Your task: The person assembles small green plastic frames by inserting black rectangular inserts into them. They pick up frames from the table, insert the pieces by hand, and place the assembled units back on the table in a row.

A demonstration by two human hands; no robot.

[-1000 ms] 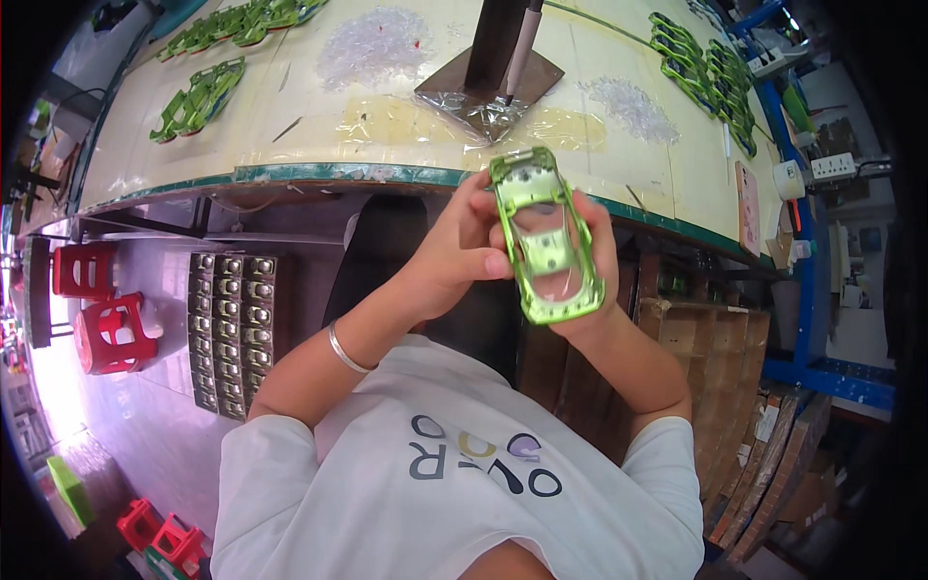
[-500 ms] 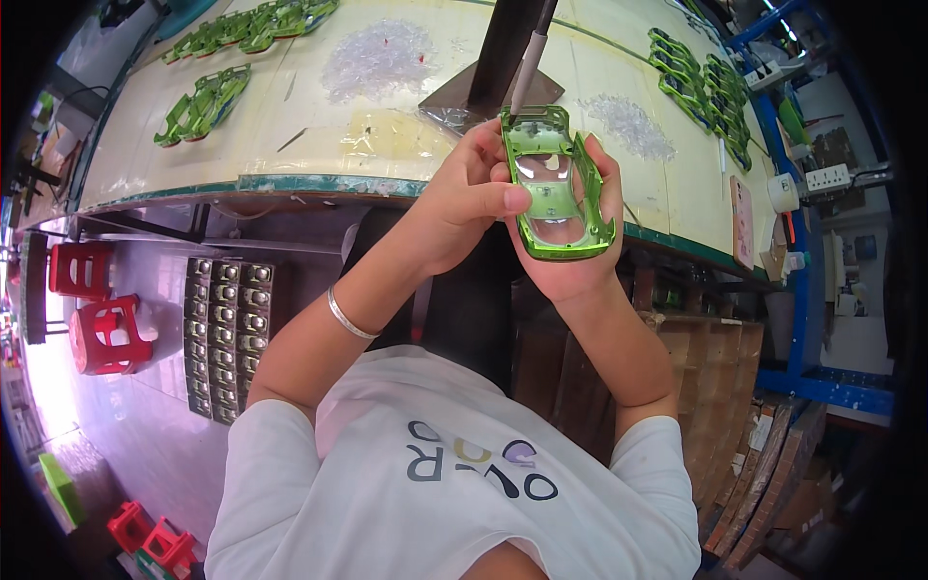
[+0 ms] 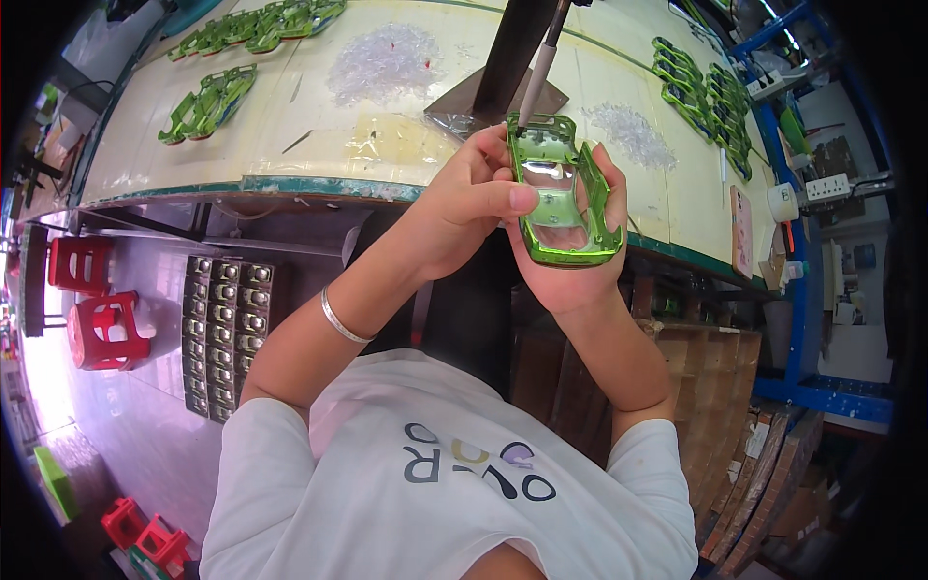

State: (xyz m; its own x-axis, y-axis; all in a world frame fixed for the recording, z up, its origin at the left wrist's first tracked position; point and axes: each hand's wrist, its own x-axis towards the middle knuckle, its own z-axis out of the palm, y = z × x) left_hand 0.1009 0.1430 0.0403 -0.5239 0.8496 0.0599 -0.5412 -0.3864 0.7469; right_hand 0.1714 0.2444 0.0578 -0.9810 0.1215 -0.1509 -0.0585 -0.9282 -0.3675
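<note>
The worktop (image 3: 290, 101) is brightly and fairly evenly lit; the space beneath it falls into deep shadow. Glare washes out the floor (image 3: 155, 416) toward the left rim. The green car shell (image 3: 555, 205) carries specular highlights. Fisheye distortion bows straight edges; black vignetting encloses the corners.

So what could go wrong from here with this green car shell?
The pen-like tool's dark tip overlaps the far left corner of the green car shell, so a small shift might scratch the shiny surface.

The left grip and right grip hold the shell with its near end past the table edge in this view; a slip could perhaps drop it off the table.
</note>
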